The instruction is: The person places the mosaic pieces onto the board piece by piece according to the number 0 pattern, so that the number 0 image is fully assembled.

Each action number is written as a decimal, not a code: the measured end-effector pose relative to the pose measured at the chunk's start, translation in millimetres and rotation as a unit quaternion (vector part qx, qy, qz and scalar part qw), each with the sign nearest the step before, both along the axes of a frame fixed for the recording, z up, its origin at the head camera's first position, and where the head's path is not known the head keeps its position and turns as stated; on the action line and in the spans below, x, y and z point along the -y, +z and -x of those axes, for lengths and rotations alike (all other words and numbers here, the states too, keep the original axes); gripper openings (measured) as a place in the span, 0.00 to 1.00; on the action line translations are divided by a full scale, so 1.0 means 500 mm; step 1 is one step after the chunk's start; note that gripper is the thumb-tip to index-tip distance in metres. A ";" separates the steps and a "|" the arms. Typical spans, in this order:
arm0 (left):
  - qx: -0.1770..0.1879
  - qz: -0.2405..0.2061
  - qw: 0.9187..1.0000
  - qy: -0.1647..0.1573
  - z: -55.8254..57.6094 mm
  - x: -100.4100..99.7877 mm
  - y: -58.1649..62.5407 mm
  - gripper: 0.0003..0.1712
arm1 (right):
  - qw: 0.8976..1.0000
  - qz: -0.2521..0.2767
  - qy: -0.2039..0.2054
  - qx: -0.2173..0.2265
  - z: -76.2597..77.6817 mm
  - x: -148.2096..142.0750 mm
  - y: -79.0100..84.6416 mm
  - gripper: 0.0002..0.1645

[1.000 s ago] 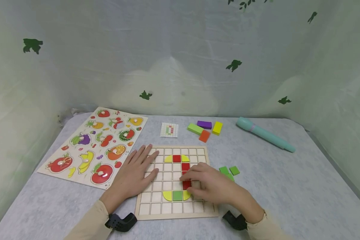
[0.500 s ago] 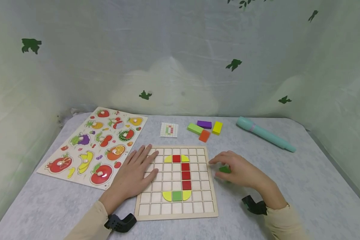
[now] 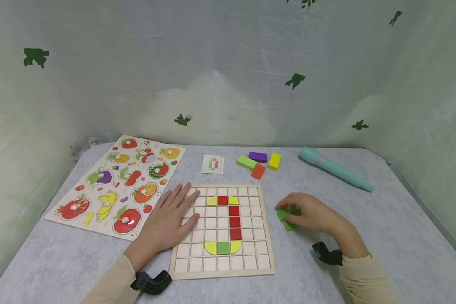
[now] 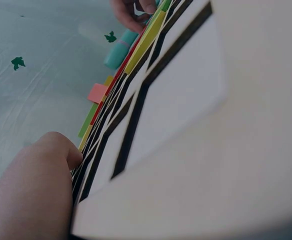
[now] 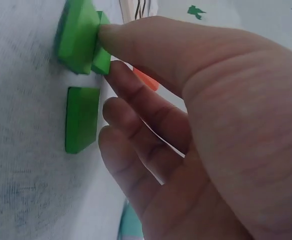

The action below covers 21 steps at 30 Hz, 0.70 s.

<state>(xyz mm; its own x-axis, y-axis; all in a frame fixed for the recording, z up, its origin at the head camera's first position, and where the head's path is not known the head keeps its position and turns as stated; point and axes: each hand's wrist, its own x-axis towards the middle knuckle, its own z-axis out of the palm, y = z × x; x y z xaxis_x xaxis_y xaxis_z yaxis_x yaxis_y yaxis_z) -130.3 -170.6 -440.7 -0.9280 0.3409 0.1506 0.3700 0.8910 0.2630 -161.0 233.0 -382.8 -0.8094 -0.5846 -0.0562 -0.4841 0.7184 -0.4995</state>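
My left hand (image 3: pixel 170 223) lies flat with fingers spread on the left side of a wooden grid board (image 3: pixel 272 257). Red squares (image 3: pixel 234 221), yellow quarter-round tiles (image 3: pixel 210 248) and one green square (image 3: pixel 223 248) sit in the board's cells. Right of the board, my right hand (image 3: pixel 308 213) is over a few loose green square tiles (image 3: pixel 289 226). In the right wrist view its thumb and index fingertip pinch one green tile (image 5: pixel 102 62) at its edges. A second green tile (image 5: pixel 78 40) lies against that one, and a third (image 5: pixel 82 120) lies apart below the fingertips.
A fruit peg puzzle (image 3: pixel 102 190) lies at the left, partly beside my left hand. Behind the grid board are a small pattern card (image 3: pixel 213 164) and green, purple (image 3: pixel 258 157), yellow and orange (image 3: pixel 258 171) blocks. A teal tapered tube (image 3: pixel 336 169) lies at the back right.
My right hand has left the grid board's lower yellow and red tiles and moved right to the loose green tiles, its fingers closing on one. The left hand stays in place.
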 end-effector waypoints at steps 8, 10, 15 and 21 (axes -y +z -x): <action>0.001 -0.003 1.000 0.000 -0.001 0.000 0.000 0.39 | 1.000 -0.010 -0.018 -0.022 0.002 -0.006 -0.002 0.16; 0.000 -0.003 1.000 0.000 -0.002 0.000 0.001 0.39 | 0.999 -0.019 -0.019 -0.024 0.002 -0.007 -0.001 0.17; -0.009 -0.005 1.000 -0.002 -0.003 0.000 0.001 0.39 | 0.999 -0.033 -0.031 -0.022 0.002 -0.005 -0.001 0.17; -0.012 -0.002 1.000 -0.002 -0.004 0.000 0.001 0.39 | 0.999 -0.001 -0.029 -0.032 -0.003 0.023 -0.005 0.17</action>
